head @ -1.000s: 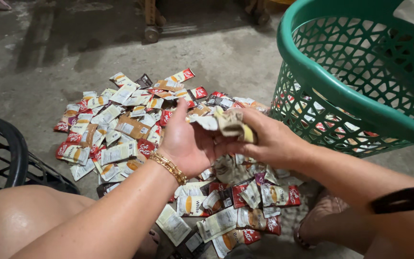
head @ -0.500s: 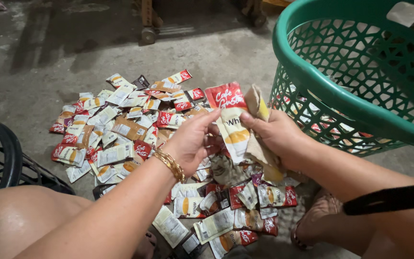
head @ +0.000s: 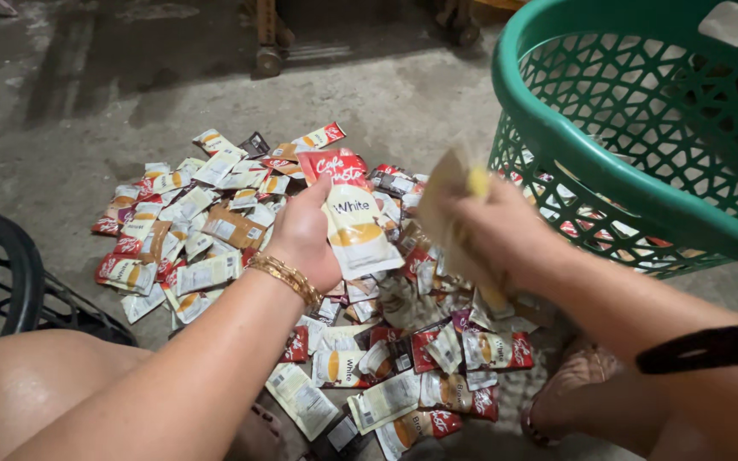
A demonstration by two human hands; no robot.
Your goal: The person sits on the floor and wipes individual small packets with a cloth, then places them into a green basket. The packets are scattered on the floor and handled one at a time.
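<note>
While we crouched over the concrete floor (head: 87, 102), our left hand (head: 305, 239) pinched a red and white sachet (head: 348, 213) by its left edge, thumb on top, holding it above the pile of sachets (head: 215, 230). Its long axis ran away from us, red end pointing far, cream end nearer. Our right hand (head: 493, 226) was blurred; its fingers closed on a tan wrapper (head: 446, 201) standing roughly upright, just beside the green basket (head: 557, 145). A black crate (head: 2, 273) sat at our left.
</note>
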